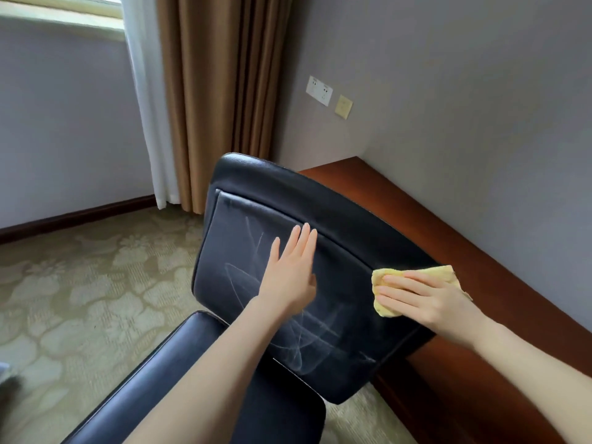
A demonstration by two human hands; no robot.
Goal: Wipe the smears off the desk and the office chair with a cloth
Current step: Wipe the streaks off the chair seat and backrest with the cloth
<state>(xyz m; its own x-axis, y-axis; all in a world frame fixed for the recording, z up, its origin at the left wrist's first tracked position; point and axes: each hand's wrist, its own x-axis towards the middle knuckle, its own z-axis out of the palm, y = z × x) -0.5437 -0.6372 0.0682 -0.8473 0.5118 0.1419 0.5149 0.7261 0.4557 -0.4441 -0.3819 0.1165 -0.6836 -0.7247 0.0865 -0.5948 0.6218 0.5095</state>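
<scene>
A black leather office chair fills the middle of the view, its backrest (346,251) facing me and its seat (153,389) below. White scribbled smears (243,280) cross the backrest panel, with more lower down near its bottom edge. My left hand (293,270) lies flat on the backrest with straight fingers, over the smears. My right hand (426,299) presses a yellow cloth (382,285) against the right edge of the backrest with straight fingers. The brown wooden desk (448,225) runs along the wall right behind the chair.
Patterned green carpet (80,299) covers the floor on the left. Brown curtains (221,91) and a white sheer hang in the corner behind the chair. Wall sockets (319,90) sit above the desk's far end. The grey wall borders the desk on the right.
</scene>
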